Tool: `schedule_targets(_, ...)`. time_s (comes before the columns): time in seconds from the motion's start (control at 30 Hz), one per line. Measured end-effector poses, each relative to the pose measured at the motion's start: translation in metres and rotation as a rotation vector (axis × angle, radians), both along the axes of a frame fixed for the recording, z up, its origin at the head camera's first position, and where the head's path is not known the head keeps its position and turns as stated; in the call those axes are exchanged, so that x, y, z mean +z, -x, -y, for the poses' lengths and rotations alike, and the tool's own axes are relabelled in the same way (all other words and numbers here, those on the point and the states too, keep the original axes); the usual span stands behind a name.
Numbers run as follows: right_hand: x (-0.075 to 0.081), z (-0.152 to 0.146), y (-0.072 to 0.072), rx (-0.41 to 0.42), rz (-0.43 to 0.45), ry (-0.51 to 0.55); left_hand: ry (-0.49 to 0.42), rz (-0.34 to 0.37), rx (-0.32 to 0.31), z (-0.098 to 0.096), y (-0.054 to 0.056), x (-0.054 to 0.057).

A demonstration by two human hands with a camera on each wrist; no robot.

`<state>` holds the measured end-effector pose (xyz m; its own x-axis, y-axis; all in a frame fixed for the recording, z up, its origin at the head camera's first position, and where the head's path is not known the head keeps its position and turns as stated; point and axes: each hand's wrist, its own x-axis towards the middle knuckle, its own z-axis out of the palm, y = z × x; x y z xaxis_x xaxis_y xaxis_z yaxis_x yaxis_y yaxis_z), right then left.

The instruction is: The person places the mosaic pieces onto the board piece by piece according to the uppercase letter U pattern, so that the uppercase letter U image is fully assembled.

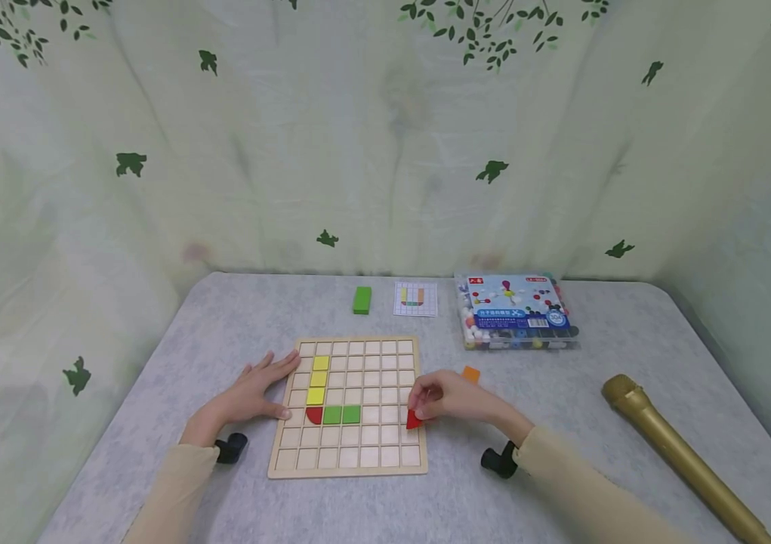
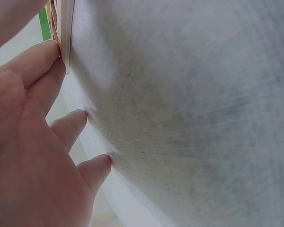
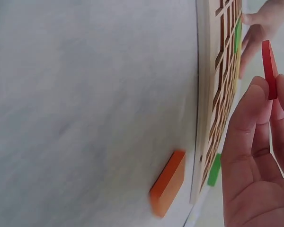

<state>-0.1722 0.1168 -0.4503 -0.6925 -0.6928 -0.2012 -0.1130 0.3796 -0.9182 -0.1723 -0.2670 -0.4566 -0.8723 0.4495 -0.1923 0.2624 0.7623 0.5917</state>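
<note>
My right hand [image 1: 442, 397] pinches a thin red tile [image 3: 270, 71] between thumb and fingers, over the right edge of the wooden grid board [image 1: 371, 472]. My left hand [image 1: 252, 393] lies with spread fingers at the board's left edge; in the left wrist view its fingertips [image 2: 104, 161] touch the table and the board's side. Set in the grid are yellow pieces [image 1: 318, 379] in a column, a red rounded-corner piece [image 1: 314, 415] below them, and two green squares [image 1: 341, 415] to its right.
An orange block [image 1: 470, 374] lies right of the board, behind my right hand. Behind the board are a green block [image 1: 362, 300], a printed pattern card [image 1: 415, 310] and a clear box of coloured balls [image 1: 517, 310]. A gold microphone [image 1: 691, 457] lies at the right.
</note>
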Motion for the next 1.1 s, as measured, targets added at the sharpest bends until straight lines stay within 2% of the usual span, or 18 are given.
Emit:
schedule_targets(0.3, -0.003, 0.04, 0.006, 0.0, -0.096, -0.056, 0.003, 0.007, 0.01, 0.0, 0.0, -0.001)
schedule_targets(0.53, -0.004, 0.061, 0.01, -0.002, -0.174, -0.088, -0.008, 0.0, 0.011, -0.001, 0.0, -0.002)
schedule_targets(0.77, -0.005, 0.072, 0.011, 0.02, -0.282, -0.14, -0.002, 0.008, 0.017, -0.001, 0.0, 0.0)
schedule_targets(1.1, -0.003, 0.077, 0.007, 0.014, -0.335, -0.171, 0.001, -0.007, 0.015, -0.001, -0.001, 0.001)
